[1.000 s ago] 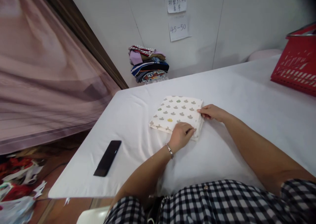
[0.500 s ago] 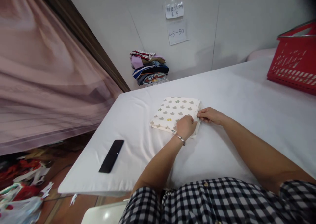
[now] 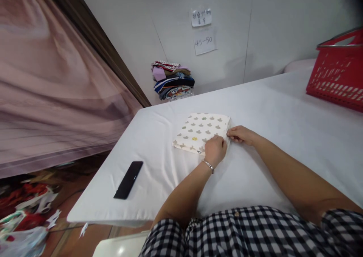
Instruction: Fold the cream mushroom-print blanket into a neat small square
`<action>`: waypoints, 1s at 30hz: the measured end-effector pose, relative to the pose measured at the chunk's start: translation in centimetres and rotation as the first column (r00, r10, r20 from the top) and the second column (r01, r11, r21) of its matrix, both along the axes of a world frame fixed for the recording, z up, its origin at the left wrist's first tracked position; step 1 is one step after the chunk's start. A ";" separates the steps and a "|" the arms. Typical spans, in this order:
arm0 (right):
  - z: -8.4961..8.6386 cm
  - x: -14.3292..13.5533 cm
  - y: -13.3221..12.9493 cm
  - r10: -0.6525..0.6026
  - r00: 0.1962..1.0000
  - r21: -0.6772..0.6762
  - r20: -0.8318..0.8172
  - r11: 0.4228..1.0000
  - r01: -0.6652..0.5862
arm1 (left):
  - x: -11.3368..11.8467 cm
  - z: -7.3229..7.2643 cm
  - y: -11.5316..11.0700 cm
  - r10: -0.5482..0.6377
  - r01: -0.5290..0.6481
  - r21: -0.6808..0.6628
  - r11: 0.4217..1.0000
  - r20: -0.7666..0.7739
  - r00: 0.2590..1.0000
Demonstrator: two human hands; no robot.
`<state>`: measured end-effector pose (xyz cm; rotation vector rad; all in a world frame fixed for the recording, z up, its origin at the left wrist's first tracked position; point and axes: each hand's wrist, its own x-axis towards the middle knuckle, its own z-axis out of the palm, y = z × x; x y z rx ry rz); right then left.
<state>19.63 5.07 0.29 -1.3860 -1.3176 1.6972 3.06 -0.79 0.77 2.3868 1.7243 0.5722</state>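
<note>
A folded white cloth point(image 3: 198, 130) lies flat on the table, printed with rows of small grey motifs and a few green and yellow ones. At its near right corner, my left hand point(image 3: 215, 149) is closed with fingers curled over the edge; a silver bracelet is on that wrist. My right hand point(image 3: 241, 134) pinches the cloth's right edge between thumb and fingers, just beyond the left hand. The layers under my left hand are hidden.
A black phone point(image 3: 128, 180) lies left of the cloth on the white-covered table point(image 3: 269, 113). Behind the table's far edge is a stack of folded fabrics point(image 3: 173, 81). A red basket point(image 3: 337, 73) stands at the far right. A pink curtain point(image 3: 65, 83) hangs at left.
My left hand has shifted slightly, its fingers now curled more closely at the cloth's right edge. My right hand keeps its pinch, and the cloth stays in place.
</note>
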 end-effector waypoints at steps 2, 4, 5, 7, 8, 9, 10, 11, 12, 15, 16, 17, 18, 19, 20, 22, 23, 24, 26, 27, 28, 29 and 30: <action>0.0 0.0 0.0 -0.014 0.999 -0.016 -0.029 1.000 0.013 | 0.1 -0.1 -0.1 0.007 -0.007 0.000 1.000 -0.006 1.000; 0.0 -0.1 0.0 -0.034 0.999 -0.025 -0.031 0.999 0.033 | 0.3 -0.1 -0.2 0.022 -0.022 -0.007 1.000 -0.012 1.000; 0.0 -0.1 0.0 -0.040 0.999 -0.021 -0.023 0.999 0.040 | 0.3 -0.1 -0.2 0.028 -0.028 -0.009 1.000 -0.019 0.999; 0.0 -0.3 0.0 -0.041 0.999 0.005 0.008 0.999 0.041 | 0.4 0.0 -0.2 0.029 -0.030 -0.011 0.999 -0.033 0.999; -0.1 -0.4 0.0 -0.042 0.999 0.026 0.028 0.999 0.041 | 0.4 0.0 -0.2 0.027 -0.027 -0.009 1.000 -0.038 0.999; -0.1 -0.4 0.0 -0.047 0.998 0.047 0.045 0.998 0.045 | 0.5 0.0 -0.2 0.023 -0.023 -0.004 1.000 -0.042 0.999; -0.2 -0.5 0.0 -0.058 0.997 0.065 0.056 0.996 0.054 | 0.5 -0.1 -0.3 0.020 -0.020 0.001 1.000 -0.044 0.999; -0.3 -0.5 0.0 -0.072 0.995 0.077 0.063 0.995 0.067 | 0.4 -0.1 -0.3 0.017 -0.017 0.008 1.000 -0.046 0.999; -0.4 -0.6 0.0 -0.084 0.994 0.084 0.066 0.993 0.078 | 0.4 -0.1 -0.3 0.015 -0.014 0.015 1.000 -0.047 0.999; -0.6 -0.4 0.2 -0.083 0.994 0.083 0.078 0.994 0.076 | 0.3 -0.2 -0.4 0.005 -0.003 0.039 0.999 -0.041 0.999; -0.6 -0.3 0.3 -0.088 0.992 0.087 0.090 0.993 0.080 | 0.2 -0.2 -0.4 0.002 -0.001 0.044 0.999 -0.038 0.999; -0.6 -0.1 0.4 -0.104 0.989 0.093 0.104 0.991 0.095 | 0.2 -0.2 -0.4 0.000 0.001 0.047 0.999 -0.034 0.999; -0.5 0.2 0.5 -0.134 0.984 0.100 0.117 0.987 0.122 | 0.1 -0.2 -0.4 -0.001 0.002 0.045 0.999 -0.027 1.000; -0.5 0.4 0.5 -0.169 0.977 0.104 0.127 0.982 0.157 | 0.0 -0.3 -0.4 -0.001 0.001 0.042 0.999 -0.017 1.000; -0.4 0.7 0.6 -0.203 0.970 0.104 0.134 0.976 0.190 | 0.0 -0.3 -0.4 0.000 0.001 0.036 0.999 -0.006 1.000; -0.2 1.2 0.7 -0.231 0.963 0.084 0.138 0.972 0.221 | -0.2 -0.4 -0.3 0.002 -0.003 0.031 1.000 0.016 1.000; -0.1 1.4 0.8 -0.224 0.965 0.068 0.135 0.974 0.216 | -0.2 -0.4 -0.3 0.004 -0.005 0.032 0.999 0.025 1.000; -0.1 1.5 0.8 -0.209 0.969 0.052 0.131 0.978 0.204 | -0.2 -0.5 -0.3 0.007 -0.008 0.035 0.999 0.032 0.999; -0.2 1.6 0.7 -0.170 0.978 0.030 0.123 0.985 0.168 | -0.3 -0.6 -0.3 0.010 -0.011 0.038 0.999 0.041 0.999; -0.2 1.5 0.7 -0.152 0.981 0.023 0.118 0.988 0.150 | -0.3 -0.6 -0.3 0.010 -0.012 0.038 0.999 0.044 0.999; -0.3 1.4 0.7 -0.138 0.984 0.018 0.114 0.990 0.137 | -0.3 -0.7 -0.3 0.010 -0.011 0.038 0.999 0.047 0.999; -0.4 1.3 0.6 -0.128 0.985 0.014 0.112 0.992 0.127 | -0.3 -0.7 -0.3 0.009 -0.011 0.038 0.999 0.049 0.999; -0.5 1.2 0.6 -0.123 0.986 0.015 0.109 0.992 0.122 | -0.3 -0.7 -0.3 0.008 -0.010 0.038 0.999 0.051 0.999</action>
